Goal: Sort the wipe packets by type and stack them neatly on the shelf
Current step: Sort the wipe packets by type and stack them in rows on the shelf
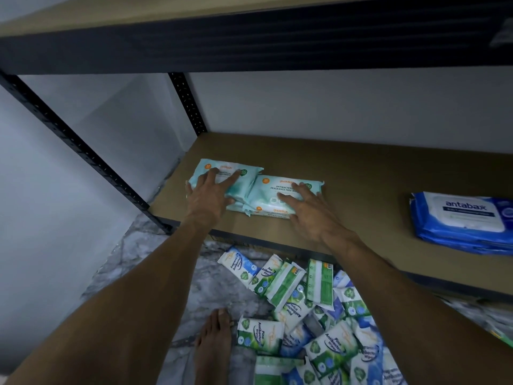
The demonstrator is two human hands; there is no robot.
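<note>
Pale teal Guardian wipe packets lie in two small stacks on the brown shelf board, near its left front corner. My left hand rests with spread fingers on the left stack. My right hand lies flat with straight fingers on the right stack, whose lower packet sticks out toward the front edge. A stack of blue Antabax packets sits at the shelf's right side. On the floor below lies a heap of green-and-white and blue-and-white packets.
A dark metal beam of the shelf above crosses overhead, with perforated black uprights at the left. A grey wall stands behind. My bare foot stands on the marbled floor beside the heap.
</note>
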